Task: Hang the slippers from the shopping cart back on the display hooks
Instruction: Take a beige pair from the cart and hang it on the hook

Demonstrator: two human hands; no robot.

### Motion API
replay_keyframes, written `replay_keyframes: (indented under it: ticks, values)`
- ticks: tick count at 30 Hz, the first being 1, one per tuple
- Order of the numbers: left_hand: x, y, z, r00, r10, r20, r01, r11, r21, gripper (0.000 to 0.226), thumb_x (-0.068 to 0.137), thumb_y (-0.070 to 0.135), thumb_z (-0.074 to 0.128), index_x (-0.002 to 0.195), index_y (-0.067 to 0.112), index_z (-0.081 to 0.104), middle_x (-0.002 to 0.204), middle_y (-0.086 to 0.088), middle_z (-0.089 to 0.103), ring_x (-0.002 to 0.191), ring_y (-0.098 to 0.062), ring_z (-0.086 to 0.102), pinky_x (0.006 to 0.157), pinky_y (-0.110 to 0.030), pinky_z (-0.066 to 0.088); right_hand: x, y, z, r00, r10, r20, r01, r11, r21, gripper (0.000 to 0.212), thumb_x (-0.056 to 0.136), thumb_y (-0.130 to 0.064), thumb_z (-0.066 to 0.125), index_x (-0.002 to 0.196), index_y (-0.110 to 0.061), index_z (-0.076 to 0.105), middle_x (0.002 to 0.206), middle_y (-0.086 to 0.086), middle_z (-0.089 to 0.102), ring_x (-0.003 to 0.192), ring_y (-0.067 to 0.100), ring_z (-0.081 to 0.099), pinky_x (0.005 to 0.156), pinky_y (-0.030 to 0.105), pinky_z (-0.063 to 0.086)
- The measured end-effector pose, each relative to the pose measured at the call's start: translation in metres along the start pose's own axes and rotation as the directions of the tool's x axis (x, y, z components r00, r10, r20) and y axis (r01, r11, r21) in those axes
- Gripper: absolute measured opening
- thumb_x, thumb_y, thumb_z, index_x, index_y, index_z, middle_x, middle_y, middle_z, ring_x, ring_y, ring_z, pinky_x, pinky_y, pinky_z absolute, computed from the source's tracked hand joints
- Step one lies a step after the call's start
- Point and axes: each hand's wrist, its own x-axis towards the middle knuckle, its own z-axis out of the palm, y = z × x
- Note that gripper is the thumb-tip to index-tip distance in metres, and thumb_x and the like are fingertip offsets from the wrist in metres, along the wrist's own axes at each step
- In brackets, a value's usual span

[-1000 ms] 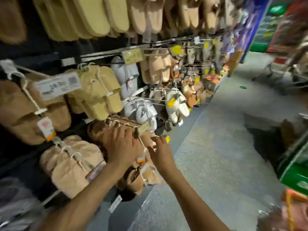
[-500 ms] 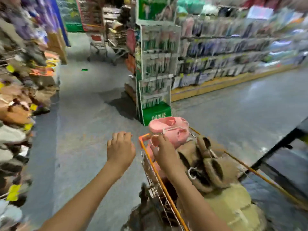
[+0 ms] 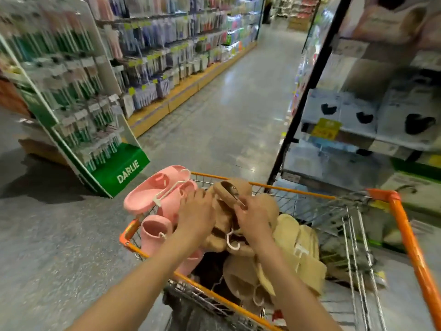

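Our hands are both down in the shopping cart [image 3: 403, 225], on a pair of fuzzy tan slippers [image 3: 224, 211] that sits on top of the pile at the cart's left side. Our right hand [image 3: 253, 217] pinches the upper edge of this pair between thumb and fingertips, close to a thin metal piece we cannot make out clearly. Our left hand [image 3: 198, 211] lies over the left part of the same pair with the fingers curled downward; whether it grips the slipper or only rests on it, we cannot tell. A white plastic hook [image 3: 232, 242] curls out below the pair, between our two wrists.

Just left of our left hand, a pair of pink slippers [image 3: 155, 192] on a white hanger leans over the cart's far left corner, and another pink slipper [image 3: 156, 231] stands lower, against the near left rim. To the right of our right hand lies a pale yellow pair [image 3: 298, 249], and nearer to us more tan slippers [image 3: 241, 280] fill the basket.

The cart has an orange rim and wire sides. On the far left stands a green toothbrush display [image 3: 71, 96] marked DARLIE. On the right, shelves [image 3: 372, 115] hold packaged goods behind a black upright post. A grey floor [image 3: 226, 108] runs far down the aisle between them.
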Motion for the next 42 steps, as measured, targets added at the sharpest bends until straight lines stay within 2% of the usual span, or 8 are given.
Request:
replay_keyframes:
  ticks: [4,6,10,22,27,31,36,42]
  values:
    - [0.022,0.019,0.017,0.992,0.127,0.03,-0.124,0.989,-0.077,0.033,0.09,0.018,0.039,0.12,0.012,0.052,0.122,-0.008,0.057,0.117,-0.027,0.047,0.104,-0.037,0.034,0.009,0.025,-0.025,0.986,0.142,-0.089,-0.144,0.989,-0.022,0.026,0.091,-0.012,0.053,0.114,0.001,0.055,0.111,0.014,0.055,0.109,0.029,0.051,0.09,0.014,0.04]
    - [0.031,0.029,0.024,0.983,0.175,0.054,-0.169,0.981,-0.096,0.031,0.089,0.026,0.033,0.11,0.018,0.056,0.11,-0.005,0.062,0.104,-0.025,0.052,0.098,-0.039,0.04,0.022,0.039,-0.034,0.963,0.225,-0.15,-0.238,0.968,-0.077,0.029,0.095,-0.016,0.047,0.119,-0.001,0.054,0.119,0.016,0.056,0.116,0.032,0.05,0.095,0.032,0.038]
    - [0.035,0.044,0.011,0.973,0.201,0.113,-0.178,0.965,-0.191,0.028,0.098,0.029,0.034,0.11,0.015,0.054,0.1,-0.001,0.056,0.093,-0.02,0.049,0.076,-0.025,0.032,0.065,0.062,-0.039,0.939,0.277,-0.205,-0.307,0.943,-0.128,0.029,0.096,-0.021,0.045,0.114,0.0,0.054,0.114,0.018,0.058,0.11,0.034,0.051,0.086,0.036,0.04]
    - [0.087,0.06,0.008,0.939,0.028,0.342,0.04,0.981,-0.188,0.036,0.101,0.033,0.031,0.125,0.011,0.046,0.119,-0.01,0.06,0.116,-0.027,0.052,0.093,-0.035,0.038,0.174,0.085,-0.016,0.895,0.378,0.237,-0.274,0.885,-0.377,0.036,0.097,-0.041,0.039,0.095,-0.008,0.053,0.086,0.006,0.055,0.092,0.03,0.052,0.062,0.031,0.039]
    - [0.104,0.062,0.016,0.924,-0.022,0.382,0.096,0.98,-0.176,0.031,0.098,0.029,0.035,0.12,0.012,0.049,0.121,-0.01,0.06,0.117,-0.029,0.051,0.093,-0.036,0.038,0.192,0.094,0.005,0.786,0.418,0.455,-0.233,0.883,-0.408,0.047,0.102,-0.035,0.025,0.12,-0.004,0.056,0.119,0.02,0.058,0.111,0.035,0.053,0.094,0.039,0.043]
    - [0.111,0.067,0.024,0.883,-0.049,0.467,0.162,0.966,-0.203,0.024,0.095,0.018,0.041,0.117,0.013,0.05,0.119,-0.008,0.059,0.112,-0.028,0.052,0.08,-0.035,0.037,0.203,0.101,0.017,0.755,0.425,0.499,-0.271,0.895,-0.354,0.037,0.102,-0.03,0.025,0.108,-0.014,0.058,0.114,0.011,0.06,0.116,0.033,0.052,0.097,0.037,0.042]
    - [0.119,0.072,0.037,0.835,-0.079,0.545,0.219,0.956,-0.197,0.038,0.09,0.017,0.047,0.127,0.013,0.039,0.111,-0.011,0.062,0.102,-0.03,0.059,0.07,-0.036,0.038,0.201,0.106,0.019,0.74,0.449,0.501,-0.223,0.866,-0.448,0.044,0.103,-0.018,0.018,0.142,-0.005,0.034,0.148,0.019,0.035,0.133,0.034,0.037,0.111,0.042,0.03]
    - [0.124,0.073,0.025,0.836,-0.069,0.544,0.246,0.934,-0.26,0.036,0.09,0.019,0.048,0.123,0.006,0.042,0.114,-0.013,0.06,0.1,-0.028,0.057,0.074,-0.035,0.041,0.196,0.109,0.017,0.748,0.393,0.535,-0.097,0.862,-0.498,0.038,0.1,-0.021,0.028,0.094,-0.003,0.061,0.12,0.018,0.059,0.109,0.032,0.054,0.086,0.035,0.041]
